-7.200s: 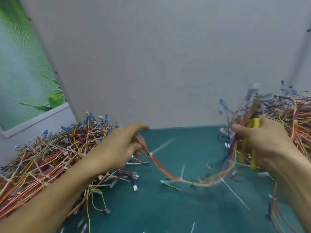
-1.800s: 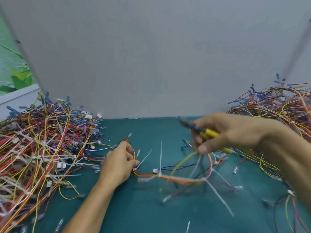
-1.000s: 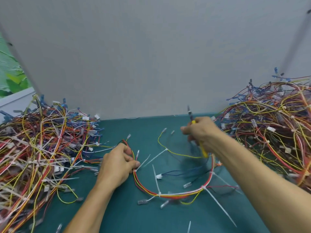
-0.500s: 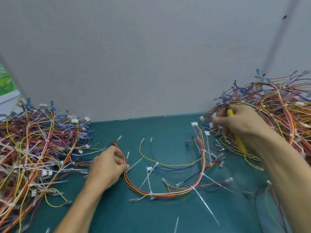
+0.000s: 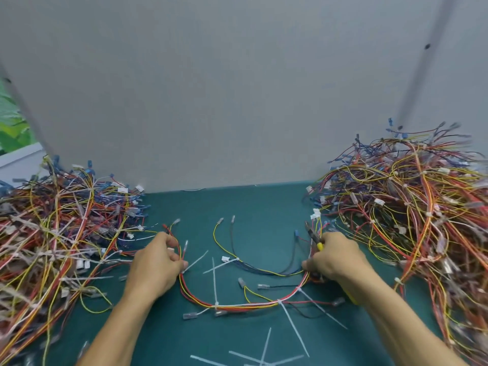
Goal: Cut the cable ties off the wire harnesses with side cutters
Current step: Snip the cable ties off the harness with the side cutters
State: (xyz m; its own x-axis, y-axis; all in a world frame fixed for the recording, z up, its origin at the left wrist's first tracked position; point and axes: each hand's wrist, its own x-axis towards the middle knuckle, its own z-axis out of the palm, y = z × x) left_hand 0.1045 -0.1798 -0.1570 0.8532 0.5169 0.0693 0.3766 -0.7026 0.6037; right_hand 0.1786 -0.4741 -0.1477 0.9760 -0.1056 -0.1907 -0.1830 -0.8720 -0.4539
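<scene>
On a green worktop (image 5: 258,207), between a left heap (image 5: 66,233) and a right heap (image 5: 409,207) of wire harnesses, one harness (image 5: 245,305) lies curved between a person's hands. The left hand (image 5: 155,265) pinches its end, and the right hand (image 5: 335,257) grips yellow-handled side cutters (image 5: 313,235). We judge the blades must next reach a white cable tie (image 5: 280,301); the cutters' handles are mostly hidden.

No writing, number, brand or sign can be read. The small white plugs (image 5: 122,190) in the wire heap (image 5: 52,233) left of the table (image 5: 250,207) are too blurred to show any print.
</scene>
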